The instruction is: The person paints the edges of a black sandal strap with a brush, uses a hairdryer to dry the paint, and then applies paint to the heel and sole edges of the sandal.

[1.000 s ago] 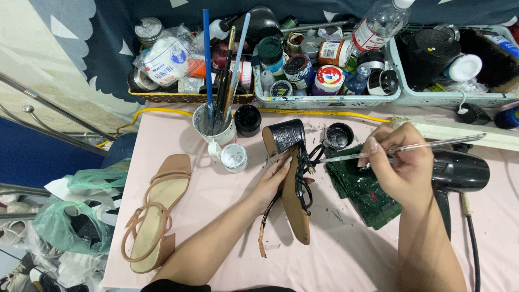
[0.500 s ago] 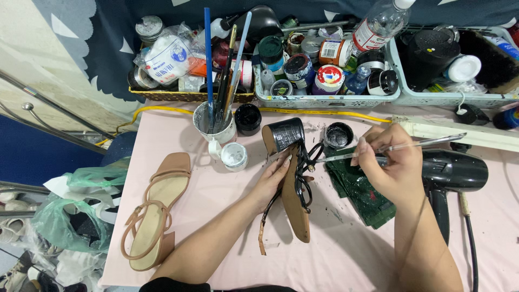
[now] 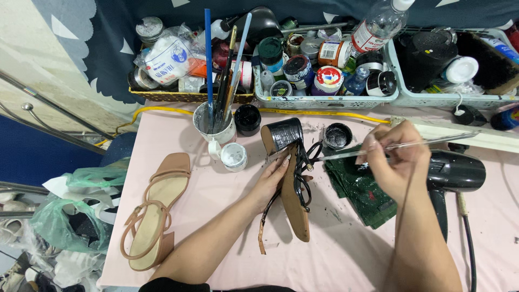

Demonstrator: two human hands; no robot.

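Black-strapped sandal (image 3: 294, 189) up on its side in the middle of the pink table (image 3: 216, 216), held tight by left hand (image 3: 270, 181) to keep straps steady; thin brush (image 3: 389, 146) pinched in right hand (image 3: 394, 159), tip at straps; black paint pot (image 3: 338, 135) close by for dipping

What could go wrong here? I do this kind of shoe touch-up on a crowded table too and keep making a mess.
The open pot of black paint sits just beside the right hand and its brush; a nudge could tip it onto the pink tabletop. The left hand props the black sandal on edge, so it may slip and smear. The loose tan sandal lies close enough to catch drips.
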